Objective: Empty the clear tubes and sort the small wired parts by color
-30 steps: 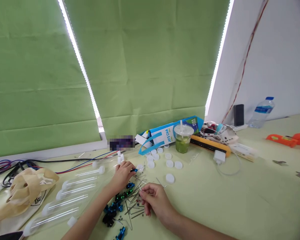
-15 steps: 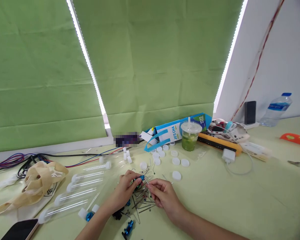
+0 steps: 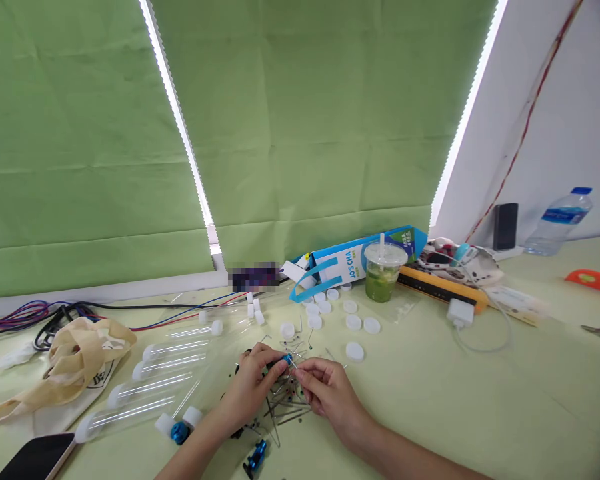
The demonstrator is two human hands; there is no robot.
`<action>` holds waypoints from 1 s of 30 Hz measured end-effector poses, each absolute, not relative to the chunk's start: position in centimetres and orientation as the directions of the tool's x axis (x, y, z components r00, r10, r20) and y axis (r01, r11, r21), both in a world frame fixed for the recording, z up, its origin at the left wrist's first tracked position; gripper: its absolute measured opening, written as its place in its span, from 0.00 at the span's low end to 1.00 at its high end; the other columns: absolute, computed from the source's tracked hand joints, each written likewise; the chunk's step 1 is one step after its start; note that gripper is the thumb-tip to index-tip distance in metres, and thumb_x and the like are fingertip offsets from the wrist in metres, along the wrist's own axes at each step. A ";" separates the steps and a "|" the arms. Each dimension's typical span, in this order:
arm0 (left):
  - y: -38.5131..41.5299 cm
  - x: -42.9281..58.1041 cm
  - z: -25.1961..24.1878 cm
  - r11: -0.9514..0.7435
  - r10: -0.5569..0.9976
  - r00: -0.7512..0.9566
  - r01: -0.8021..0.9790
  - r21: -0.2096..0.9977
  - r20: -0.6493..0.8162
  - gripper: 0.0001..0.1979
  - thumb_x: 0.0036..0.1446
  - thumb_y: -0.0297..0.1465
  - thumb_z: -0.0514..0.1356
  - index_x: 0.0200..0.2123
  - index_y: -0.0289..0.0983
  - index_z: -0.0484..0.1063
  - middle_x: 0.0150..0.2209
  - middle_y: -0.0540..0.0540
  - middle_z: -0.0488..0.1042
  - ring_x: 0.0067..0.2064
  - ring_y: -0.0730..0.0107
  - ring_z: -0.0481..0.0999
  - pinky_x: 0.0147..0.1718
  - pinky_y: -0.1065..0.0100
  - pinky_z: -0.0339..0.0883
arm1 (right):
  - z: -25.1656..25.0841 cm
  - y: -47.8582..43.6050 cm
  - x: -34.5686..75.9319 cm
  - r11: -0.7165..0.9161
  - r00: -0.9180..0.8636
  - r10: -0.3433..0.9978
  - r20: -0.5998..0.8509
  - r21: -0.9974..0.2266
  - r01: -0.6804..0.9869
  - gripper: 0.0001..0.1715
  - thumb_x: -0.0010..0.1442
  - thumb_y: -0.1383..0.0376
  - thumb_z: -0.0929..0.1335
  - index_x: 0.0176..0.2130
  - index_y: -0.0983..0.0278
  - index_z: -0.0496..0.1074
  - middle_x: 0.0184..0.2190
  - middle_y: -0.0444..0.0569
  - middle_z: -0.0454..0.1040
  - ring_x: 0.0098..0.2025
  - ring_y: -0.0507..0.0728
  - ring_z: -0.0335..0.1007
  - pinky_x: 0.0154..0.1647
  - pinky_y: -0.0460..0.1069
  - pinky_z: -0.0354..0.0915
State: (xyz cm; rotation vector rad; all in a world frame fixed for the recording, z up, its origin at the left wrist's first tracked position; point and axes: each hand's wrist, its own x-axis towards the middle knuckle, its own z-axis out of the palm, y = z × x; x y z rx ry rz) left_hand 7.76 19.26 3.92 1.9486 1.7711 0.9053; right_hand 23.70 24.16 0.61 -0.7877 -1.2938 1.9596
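Observation:
My left hand [image 3: 253, 387] pinches a small blue metal part [image 3: 285, 360] between thumb and fingers. My right hand [image 3: 327, 393] is closed in a pinch on a thin metal pin [image 3: 294, 363] whose tip meets the blue part. Both hands hover over a heap of thin pins [image 3: 283, 407] and other blue and black parts [image 3: 255, 459] on the pale green table [image 3: 455, 400]. Another blue part [image 3: 180, 432] lies by a white cap to my left.
Clear plastic tubes [image 3: 145, 393] lie to the left, with a cloth bag [image 3: 70, 370], a phone [image 3: 37, 457] and cables. White caps [image 3: 353, 325], a green drink cup [image 3: 381, 272], a blue carton, a charger [image 3: 461, 311] and a water bottle [image 3: 557, 220] stand behind.
My hands came together: the left brought a blue part back toward me and the right met it with a pin. The camera view shifted, so everything slid slightly right.

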 end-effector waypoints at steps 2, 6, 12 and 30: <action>19.3 7.7 3.8 -0.157 0.975 0.011 0.740 0.654 0.221 0.15 0.60 0.37 0.49 0.33 0.40 0.73 0.31 0.47 0.72 0.38 0.65 0.70 0.37 0.66 0.62 | 0.7 24.2 23.7 -0.302 -0.601 0.788 -0.133 -0.934 -0.189 0.22 0.45 0.52 0.72 0.29 0.68 0.69 0.13 0.37 0.60 0.12 0.42 0.43 0.13 0.42 0.37; 19.4 7.7 3.6 -0.157 0.975 0.005 0.724 0.672 0.222 0.16 0.60 0.38 0.48 0.33 0.39 0.73 0.30 0.47 0.73 0.38 0.64 0.70 0.38 0.65 0.62 | 0.8 24.2 23.7 -0.303 -0.591 0.793 -0.149 -0.938 -0.170 0.22 0.43 0.51 0.72 0.29 0.68 0.69 0.12 0.37 0.60 0.12 0.42 0.44 0.13 0.42 0.38; 19.2 7.7 3.6 -0.156 0.975 0.000 0.715 0.681 0.223 0.16 0.60 0.38 0.48 0.32 0.39 0.73 0.31 0.47 0.73 0.38 0.64 0.70 0.38 0.65 0.62 | 0.9 24.1 23.7 -0.304 -0.596 0.788 -0.154 -0.939 -0.159 0.22 0.44 0.51 0.72 0.29 0.68 0.69 0.12 0.36 0.59 0.12 0.42 0.43 0.13 0.42 0.37; 19.0 8.0 3.9 -0.169 0.947 0.008 0.864 0.474 0.322 0.10 0.60 0.34 0.51 0.36 0.42 0.72 0.33 0.49 0.75 0.41 0.62 0.69 0.39 0.62 0.57 | 0.6 24.0 23.8 -0.313 -0.623 0.764 -0.170 -0.941 -0.127 0.22 0.46 0.51 0.71 0.29 0.67 0.67 0.11 0.36 0.60 0.11 0.42 0.42 0.13 0.41 0.37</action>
